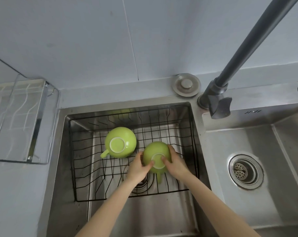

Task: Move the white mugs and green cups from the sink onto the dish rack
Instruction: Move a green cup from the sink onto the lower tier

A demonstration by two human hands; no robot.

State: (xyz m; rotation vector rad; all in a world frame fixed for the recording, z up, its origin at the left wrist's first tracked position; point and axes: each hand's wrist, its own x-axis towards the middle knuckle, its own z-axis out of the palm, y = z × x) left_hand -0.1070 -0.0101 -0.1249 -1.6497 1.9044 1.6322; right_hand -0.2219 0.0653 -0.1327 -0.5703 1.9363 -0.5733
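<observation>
A black wire dish rack [86, 171] sits inside the left steel sink basin [62, 185]. One green cup [126, 139] stands upside down on the rack at the back left, its handle pointing front left. A second green cup [153, 149] is upside down to its right, handle toward me. My left hand [138, 166] grips this cup's left side. My right hand [175, 161] grips its right side, fingers reaching onto the base. No white mugs are visible.
A dark faucet [220, 100] rises at the sink's back right corner. The right basin [281, 194] has an open drain strainer [243, 171]. A round sink plug [186, 85] lies on the back ledge. A metal wall shelf [16, 120] hangs at left.
</observation>
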